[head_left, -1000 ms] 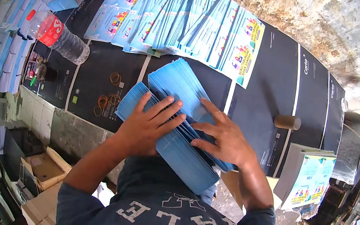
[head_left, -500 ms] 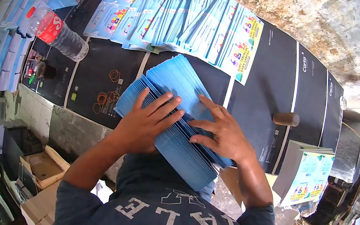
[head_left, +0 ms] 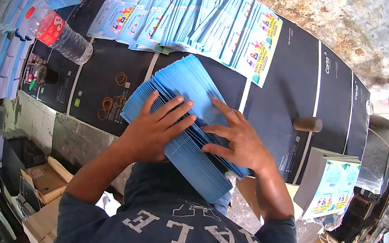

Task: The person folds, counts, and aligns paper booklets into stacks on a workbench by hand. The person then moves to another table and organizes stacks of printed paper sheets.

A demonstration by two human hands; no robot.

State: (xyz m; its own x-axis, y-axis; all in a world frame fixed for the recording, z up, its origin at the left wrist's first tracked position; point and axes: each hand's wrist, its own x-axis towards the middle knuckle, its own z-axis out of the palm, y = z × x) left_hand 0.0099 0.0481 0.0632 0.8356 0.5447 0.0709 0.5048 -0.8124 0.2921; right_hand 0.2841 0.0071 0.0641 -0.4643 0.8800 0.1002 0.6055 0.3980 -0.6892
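Two rows of blue folded booklets lie side by side at the table's near edge, slanting down to the right. My left hand (head_left: pixel 156 128) rests with spread fingers on the lower row (head_left: pixel 197 171). On the upper row (head_left: pixel 192 84) lies my right hand (head_left: pixel 239 140), its fingers apart and its thumb near the gap between the rows. Behind them, a wide fan of printed blue booklets (head_left: pixel 184 18) with yellow covers at its right end spreads along the back of the black table (head_left: pixel 281 104).
Rubber bands (head_left: pixel 112 102) and a large plastic bottle (head_left: pixel 62 36) are on the left. A brown cylinder (head_left: pixel 307 124) stands to the right, beyond it a stack of printed sheets (head_left: pixel 329 187). An open cardboard box (head_left: pixel 47 180) sits low at the left.
The view has shifted slightly. Both hands stay on the blue booklets in nearly the same pose, with little visible movement.
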